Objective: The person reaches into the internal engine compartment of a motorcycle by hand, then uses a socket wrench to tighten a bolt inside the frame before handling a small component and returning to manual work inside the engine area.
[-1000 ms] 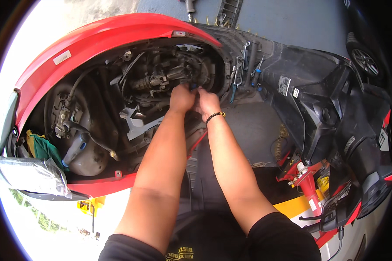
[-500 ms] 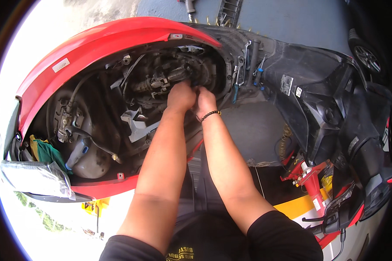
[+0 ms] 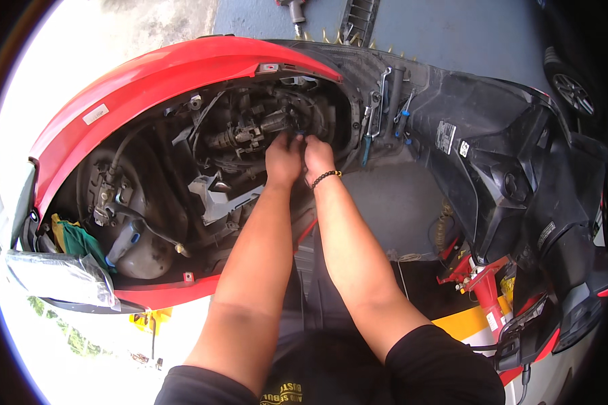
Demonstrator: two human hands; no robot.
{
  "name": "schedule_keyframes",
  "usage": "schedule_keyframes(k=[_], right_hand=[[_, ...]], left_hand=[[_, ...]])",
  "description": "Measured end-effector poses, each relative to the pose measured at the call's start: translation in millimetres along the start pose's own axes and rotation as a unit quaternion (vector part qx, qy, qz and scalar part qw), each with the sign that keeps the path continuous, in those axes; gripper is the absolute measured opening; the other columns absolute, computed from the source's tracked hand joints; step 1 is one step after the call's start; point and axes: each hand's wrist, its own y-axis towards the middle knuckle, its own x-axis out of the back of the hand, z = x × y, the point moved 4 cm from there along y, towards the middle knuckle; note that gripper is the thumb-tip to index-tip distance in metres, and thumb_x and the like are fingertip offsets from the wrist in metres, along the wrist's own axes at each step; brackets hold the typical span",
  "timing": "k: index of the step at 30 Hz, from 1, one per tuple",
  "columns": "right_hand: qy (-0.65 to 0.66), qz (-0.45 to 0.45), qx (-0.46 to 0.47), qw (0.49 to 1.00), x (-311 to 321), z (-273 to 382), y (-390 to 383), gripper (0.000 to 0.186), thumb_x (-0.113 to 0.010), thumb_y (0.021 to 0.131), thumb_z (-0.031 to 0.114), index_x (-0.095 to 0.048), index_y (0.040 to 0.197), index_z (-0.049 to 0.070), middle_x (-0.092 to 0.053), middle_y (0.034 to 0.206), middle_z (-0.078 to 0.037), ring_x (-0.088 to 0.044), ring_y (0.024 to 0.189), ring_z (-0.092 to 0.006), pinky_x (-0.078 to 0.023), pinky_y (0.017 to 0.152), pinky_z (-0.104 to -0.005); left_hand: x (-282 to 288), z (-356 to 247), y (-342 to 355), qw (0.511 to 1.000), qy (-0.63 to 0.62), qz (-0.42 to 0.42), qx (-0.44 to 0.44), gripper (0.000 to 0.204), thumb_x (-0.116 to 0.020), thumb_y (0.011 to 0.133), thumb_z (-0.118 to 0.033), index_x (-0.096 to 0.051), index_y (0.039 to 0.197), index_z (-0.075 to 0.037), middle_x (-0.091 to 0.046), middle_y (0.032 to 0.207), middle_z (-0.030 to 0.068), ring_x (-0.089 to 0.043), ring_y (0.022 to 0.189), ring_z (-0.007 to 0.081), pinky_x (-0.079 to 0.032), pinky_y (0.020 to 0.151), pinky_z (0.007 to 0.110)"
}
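My left hand (image 3: 283,162) and my right hand (image 3: 318,156) are side by side in the engine bay of a red scooter (image 3: 182,55). The fingers of both are bent and closed around one spot at the bay's right part, and what they grip is too small and dark to make out. A dark bead bracelet (image 3: 327,178) circles my right wrist. Right beyond my left fingertips lies the throttle body and hose assembly (image 3: 250,131). Below it, left of my left forearm, is a grey metal bracket (image 3: 217,202).
Wrenches (image 3: 378,108) and a blue-handled screwdriver (image 3: 403,121) lie on the scooter's floorboard, right of the bay. A blue-grey handled tool (image 3: 123,243) and a green and yellow cloth (image 3: 78,236) sit at the left end. An impact gun (image 3: 294,11) is on the far floor.
My left hand has turned slightly, and its bent fingers show more. The right hand keeps almost the same place beside it. The whole scene sits slightly lower in view.
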Motion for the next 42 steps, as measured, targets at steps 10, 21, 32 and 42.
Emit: schedule_keyframes(k=[10,21,32,42], right_hand=[[0.111,0.005,0.095,0.989,-14,-21,-4,0.029,-0.052,0.099,0.020,-0.067,0.095,-0.004,-0.067,0.088,-0.011,-0.059,0.082,-0.0170,-0.046,0.075,-0.0315],[0.006,-0.008,0.099,0.995,-8,-11,-10,0.025,-0.054,0.099,0.018,-0.065,0.084,0.000,-0.059,0.076,-0.001,-0.049,0.071,-0.0097,-0.042,0.067,-0.0280],[0.102,0.013,0.117,0.988,-12,-15,-3,0.023,-0.055,0.098,0.016,-0.063,0.082,0.003,-0.059,0.077,0.000,-0.052,0.071,-0.0093,-0.042,0.066,-0.0267],[0.137,0.022,0.104,0.985,-15,-14,-6,0.026,-0.053,0.099,0.016,-0.059,0.077,0.004,-0.054,0.071,0.001,-0.046,0.066,-0.0085,-0.040,0.062,-0.0271]], left_hand=[[17,-2,6,0.998,0.042,0.011,-0.042,0.029,-0.067,0.090,-0.023,-0.066,0.103,0.002,-0.070,0.097,0.0198,-0.068,0.088,0.0280,-0.050,0.080,0.037],[14,-17,-13,0.979,0.173,-0.042,-0.096,0.021,-0.066,0.083,-0.017,-0.065,0.091,0.002,-0.065,0.093,0.0226,-0.063,0.087,0.0431,-0.050,0.076,0.047],[13,-18,-11,0.982,0.100,-0.079,-0.143,0.014,-0.065,0.081,-0.011,-0.064,0.086,0.001,-0.065,0.089,0.0212,-0.063,0.084,0.0424,-0.051,0.073,0.049],[14,-18,-13,0.984,0.094,-0.101,-0.111,0.013,-0.068,0.079,-0.010,-0.064,0.079,0.003,-0.062,0.083,0.0201,-0.061,0.079,0.0415,-0.050,0.071,0.048]])
